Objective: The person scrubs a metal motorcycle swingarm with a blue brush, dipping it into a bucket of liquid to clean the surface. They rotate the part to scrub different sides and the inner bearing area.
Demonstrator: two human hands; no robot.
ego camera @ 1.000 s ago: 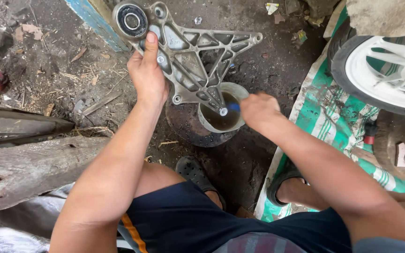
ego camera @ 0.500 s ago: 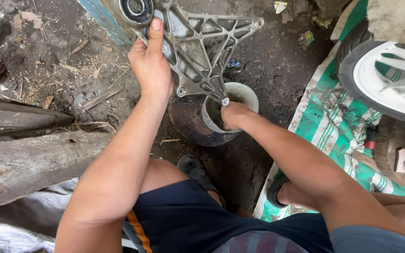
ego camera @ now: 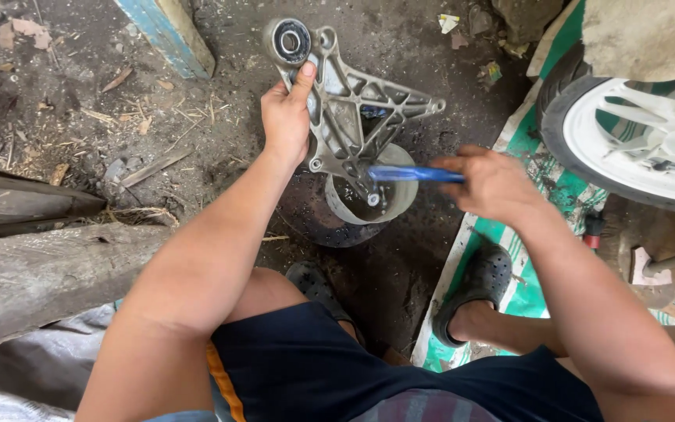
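My left hand [ego camera: 287,121] grips a grey cast-metal bracket [ego camera: 345,117] with open ribs and a round black-ringed bearing at its top end. It holds the bracket tilted over a small round tub [ego camera: 369,195] of dark liquid standing on the dirt floor. My right hand [ego camera: 494,184] is closed on the handle of a blue brush [ego camera: 412,174]. The brush lies level, and its tip touches the bracket's lower end above the tub.
A white-rimmed wheel with a black tyre [ego camera: 626,133] lies at the right on a green-and-white striped sheet [ego camera: 541,195]. Weathered wooden planks [ego camera: 41,266] lie at the left. A blue-painted board [ego camera: 169,35] stands at the top. My sandalled foot [ego camera: 474,289] rests by the sheet's edge.
My right hand has come up out of the tub and moved right, now holding the blue brush against the bracket. The left hand has turned the bracket more edge-on.
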